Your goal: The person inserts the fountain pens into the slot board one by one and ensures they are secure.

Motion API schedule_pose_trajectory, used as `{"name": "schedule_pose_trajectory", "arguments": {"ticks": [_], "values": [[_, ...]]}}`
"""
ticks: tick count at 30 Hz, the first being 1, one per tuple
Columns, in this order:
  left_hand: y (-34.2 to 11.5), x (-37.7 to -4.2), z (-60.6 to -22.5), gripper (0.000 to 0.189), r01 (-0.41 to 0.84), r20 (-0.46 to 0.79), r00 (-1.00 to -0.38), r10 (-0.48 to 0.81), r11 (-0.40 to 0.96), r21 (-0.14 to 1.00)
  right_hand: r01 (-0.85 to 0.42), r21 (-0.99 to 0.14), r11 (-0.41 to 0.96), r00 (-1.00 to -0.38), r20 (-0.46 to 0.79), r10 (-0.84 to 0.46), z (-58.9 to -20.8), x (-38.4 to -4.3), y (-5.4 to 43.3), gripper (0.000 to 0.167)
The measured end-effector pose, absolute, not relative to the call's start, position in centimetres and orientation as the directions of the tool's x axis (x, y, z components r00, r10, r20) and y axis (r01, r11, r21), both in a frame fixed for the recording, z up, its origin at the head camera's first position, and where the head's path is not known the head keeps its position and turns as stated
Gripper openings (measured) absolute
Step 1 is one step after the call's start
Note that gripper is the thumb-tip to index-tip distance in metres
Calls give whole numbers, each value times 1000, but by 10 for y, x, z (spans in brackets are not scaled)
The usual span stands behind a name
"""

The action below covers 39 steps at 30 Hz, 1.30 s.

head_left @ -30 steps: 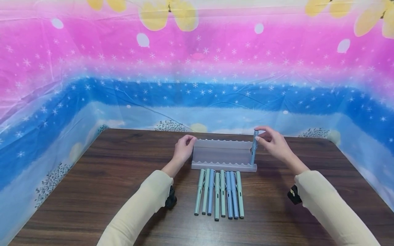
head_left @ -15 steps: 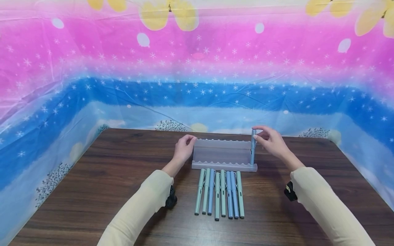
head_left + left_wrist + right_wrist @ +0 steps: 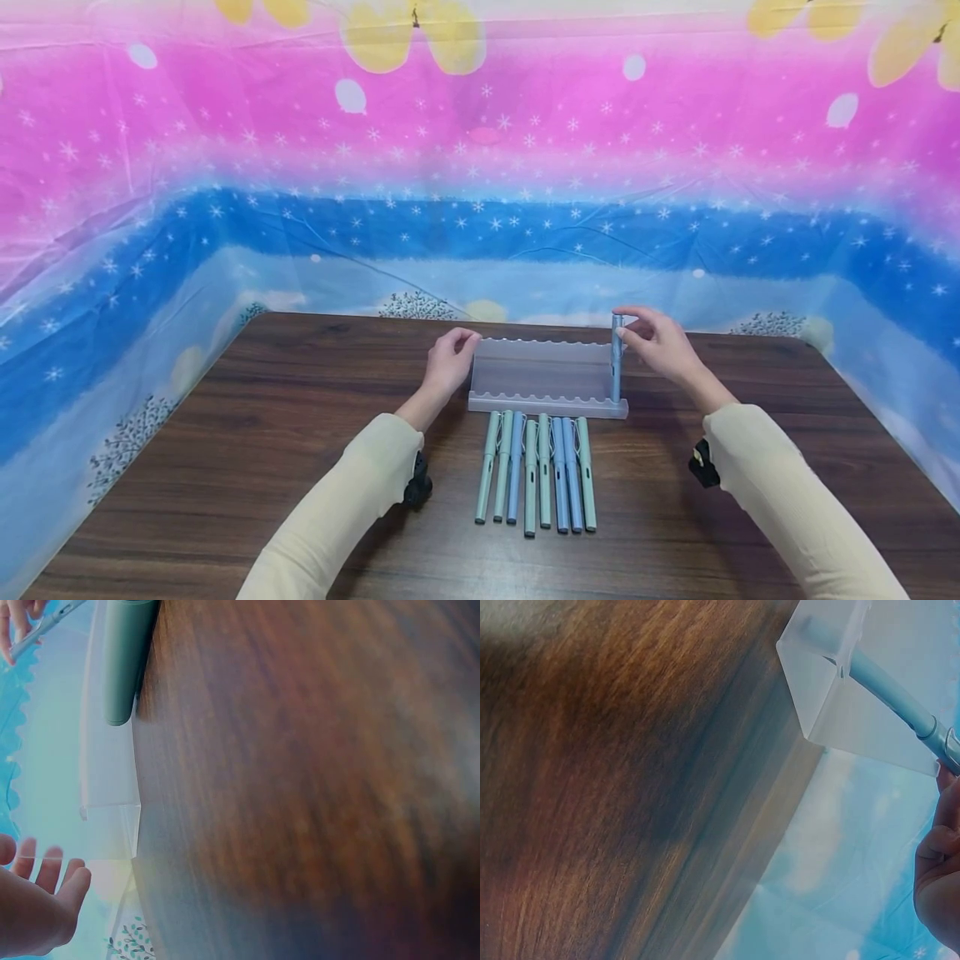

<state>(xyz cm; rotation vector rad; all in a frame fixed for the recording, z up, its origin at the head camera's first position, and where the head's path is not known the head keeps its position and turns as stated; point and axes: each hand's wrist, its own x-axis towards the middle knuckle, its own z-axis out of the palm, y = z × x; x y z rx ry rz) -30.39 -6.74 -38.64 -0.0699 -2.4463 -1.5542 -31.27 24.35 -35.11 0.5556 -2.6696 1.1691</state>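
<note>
A clear frosted pen rack (image 3: 540,367) with scalloped edges stands on the table. My left hand (image 3: 448,362) holds its upper left corner between thumb and fingers; the left wrist view shows those fingers (image 3: 49,874) at the panel's side edge. At the rack's right end, my right hand (image 3: 663,346) pinches the top of a blue pen (image 3: 617,367). This pen stands upright, and its lower end sits inside the rack's front ledge (image 3: 814,664) in the right wrist view. Several green and blue pens (image 3: 543,471) lie side by side just in front of the rack.
The dark wooden table (image 3: 315,358) extends around the rack on both sides. A printed cloth (image 3: 480,225) in pink and blue hangs behind and beside the table. Each sleeve has a black device (image 3: 705,465) at the wrist.
The blue pen has gone from slightly tilted to upright and moved a little left into the rack's right end. My right hand and forearm shifted left with it; my left hand stayed put.
</note>
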Motion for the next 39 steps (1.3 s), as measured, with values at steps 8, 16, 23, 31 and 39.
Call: {"name": "schedule_pose_trajectory", "arguments": {"ticks": [8, 16, 23, 31, 39], "values": [[-67, -303, -385, 22, 169, 229, -969, -93, 428, 888, -408, -659, 632, -913, 304, -273, -351, -313, 243, 38], [-67, -303, -385, 22, 156, 215, -972, -95, 423, 893, -395, -653, 646, -918, 296, -263, -351, -312, 243, 40], [-67, -302, -385, 22, 156, 217, -972, -95, 429, 890, -358, -662, 659, -933, 274, -233, -350, -312, 246, 45], [-68, -303, -384, 22, 149, 210, -973, -96, 433, 889, -407, -638, 654, -911, 340, -235, -350, -310, 255, 43], [-67, -303, -384, 23, 146, 204, -974, -94, 428, 892, -455, -574, 681, -880, 408, -244, -351, -301, 265, 40]]}}
